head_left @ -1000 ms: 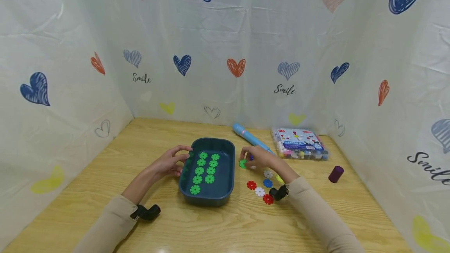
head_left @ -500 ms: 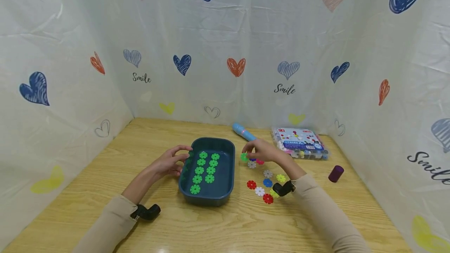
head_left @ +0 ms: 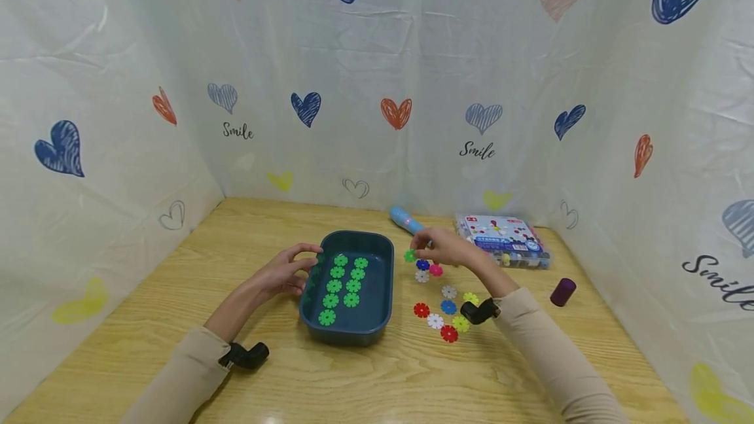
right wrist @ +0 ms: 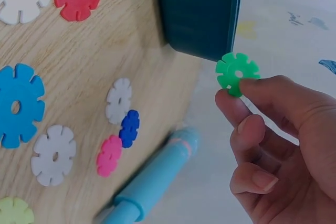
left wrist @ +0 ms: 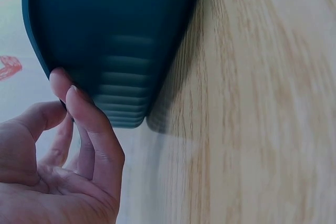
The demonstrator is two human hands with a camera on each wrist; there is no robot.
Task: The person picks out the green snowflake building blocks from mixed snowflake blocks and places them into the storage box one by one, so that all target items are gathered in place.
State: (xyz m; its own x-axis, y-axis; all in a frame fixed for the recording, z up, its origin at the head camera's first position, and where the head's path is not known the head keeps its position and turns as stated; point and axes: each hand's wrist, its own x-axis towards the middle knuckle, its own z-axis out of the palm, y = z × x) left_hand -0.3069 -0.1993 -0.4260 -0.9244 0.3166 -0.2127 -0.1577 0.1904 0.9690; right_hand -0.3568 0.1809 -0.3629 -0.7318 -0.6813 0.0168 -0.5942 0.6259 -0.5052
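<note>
White sheets printed with hearts and the word "Smile" hang round three sides of a pale wooden table (head_left: 177, 280). Near its middle sits a dark teal tray (head_left: 377, 280) with green discs (head_left: 341, 285) laid flat inside in two rows. The left hand (head_left: 287, 272) rests against the tray's left wall, fingertips (left wrist: 79, 98) touching the outer side near a corner, fingers only lightly bent and wrapped round nothing. The right hand (head_left: 443, 248) is raised just right of the tray and pinches a green notched disc (right wrist: 237, 73) between thumb and forefinger; the other fingers are curled in. In the head view that green disc (head_left: 410, 256) hangs above the table, close to the tray's right rim but apart from it. Below the hand lie a blue disc (head_left: 423, 265), a pink disc (head_left: 436, 270) and a white disc (head_left: 421, 276) close together. Nearer the person's sleeve, more loose discs (head_left: 443, 314) in red, white, blue, yellow and grey are scattered flat on the wood. A light blue pen-like tube (head_left: 404, 220) lies behind the right hand, partly hidden by it. Just right of it is a clear box (head_left: 501, 239) with a printed lid. A small purple cylinder (head_left: 562, 292) stands near the right sheet.
</note>
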